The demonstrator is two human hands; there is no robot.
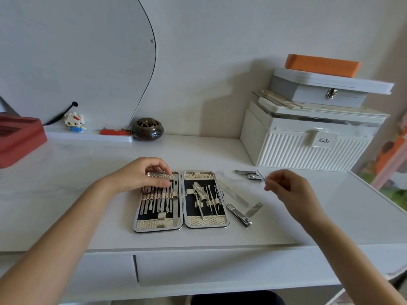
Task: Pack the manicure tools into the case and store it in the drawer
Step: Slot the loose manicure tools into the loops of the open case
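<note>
An open manicure case (181,225) lies flat on the white desk, with several steel tools strapped into both halves. My left hand (143,175) rests on the top of the case's left half, fingers curled over the tool heads. My right hand (286,186) hovers right of the case and pinches a small thin tool (262,178) at its fingertips. Loose on the desk lie two nail clippers (248,174), a larger clipper (239,215), a long nail file (234,193) and a small file (254,209). The closed drawer (220,267) is in the desk front below.
A white ribbed storage box (308,146) with a grey box (319,93) and an orange block (321,64) stacked on it stands at the back right. A dark incense burner (147,129), a toy figure (74,122) and a red tray (19,137) sit at the back left.
</note>
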